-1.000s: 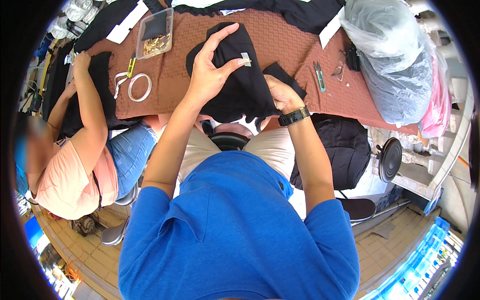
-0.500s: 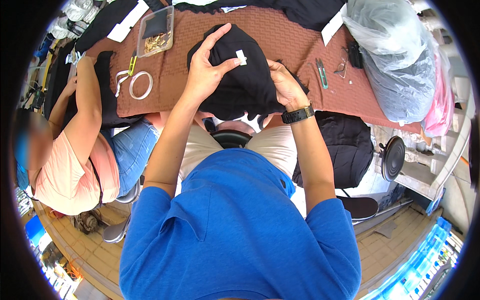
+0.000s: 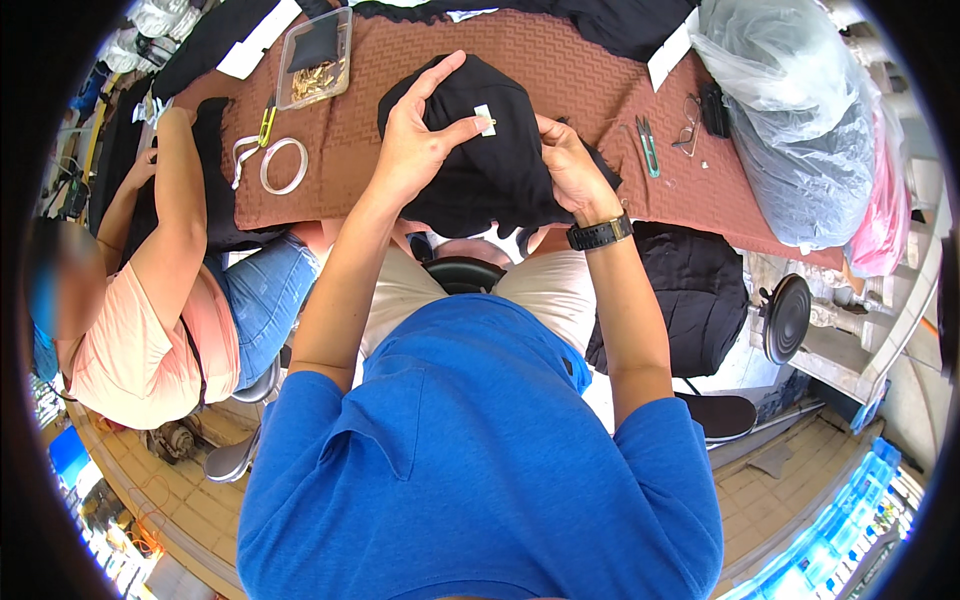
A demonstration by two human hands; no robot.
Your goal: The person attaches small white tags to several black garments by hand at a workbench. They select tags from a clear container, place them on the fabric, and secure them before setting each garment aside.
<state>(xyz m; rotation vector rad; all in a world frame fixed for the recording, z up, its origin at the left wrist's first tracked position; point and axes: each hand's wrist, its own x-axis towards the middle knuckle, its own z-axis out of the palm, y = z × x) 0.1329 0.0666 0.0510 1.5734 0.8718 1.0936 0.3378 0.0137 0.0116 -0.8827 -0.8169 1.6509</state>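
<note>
A black garment (image 3: 480, 180) is raised in front of me at the near edge of the table. A small white label (image 3: 485, 120) with a tiny yellowish bit on it shows against the dark fabric. My left hand (image 3: 415, 135) holds the garment's left side. Its thumb presses at the label, the index finger stretches up along the cloth, and the other fingers are mostly hidden. On the right side of the garment, my right hand (image 3: 575, 172) pinches the fabric between thumb and fingers; a dark watch is on that wrist.
A brown cloth (image 3: 310, 195) covers the table. On it lie yellow snips (image 3: 266, 125), a white tape roll (image 3: 284, 166), green snips (image 3: 648, 150) and a clear box (image 3: 322, 50) with gold-coloured pieces. Large plastic bags (image 3: 790, 130) stand right. A co-worker (image 3: 150, 330) sits left.
Both hands keep their hold on the garment and have hardly moved. The view has shifted very slightly.
</note>
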